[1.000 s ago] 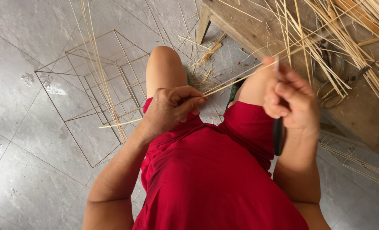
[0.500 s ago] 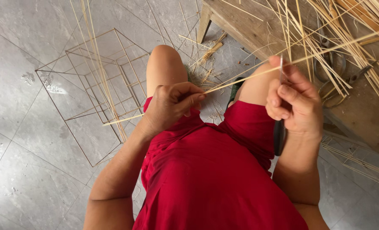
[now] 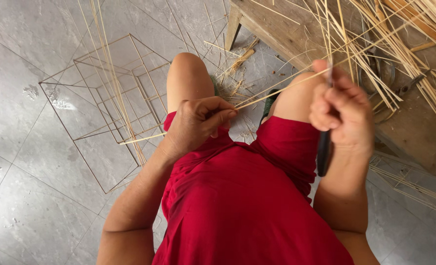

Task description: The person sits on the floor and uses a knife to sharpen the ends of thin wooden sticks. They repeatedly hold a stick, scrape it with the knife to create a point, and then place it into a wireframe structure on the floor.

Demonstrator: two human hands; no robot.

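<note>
My left hand [image 3: 198, 122] pinches a long thin bamboo strip [image 3: 277, 91] that runs from lower left up to the right, across my knees. My right hand [image 3: 343, 110] is closed around a knife with a dark handle [image 3: 323, 152]; its blade points up by the strip near my thumb. I sit in red clothes with both bare knees raised over a grey tiled floor.
A box-shaped frame of thin bamboo sticks [image 3: 105, 93] lies on the floor to my left. A low wooden bench [image 3: 296, 34] at the upper right carries a heap of loose bamboo strips [image 3: 404, 44]. Shavings lie between my knees.
The strip has slid a little through my left hand. My right hand with the knife has shifted slightly along it.
</note>
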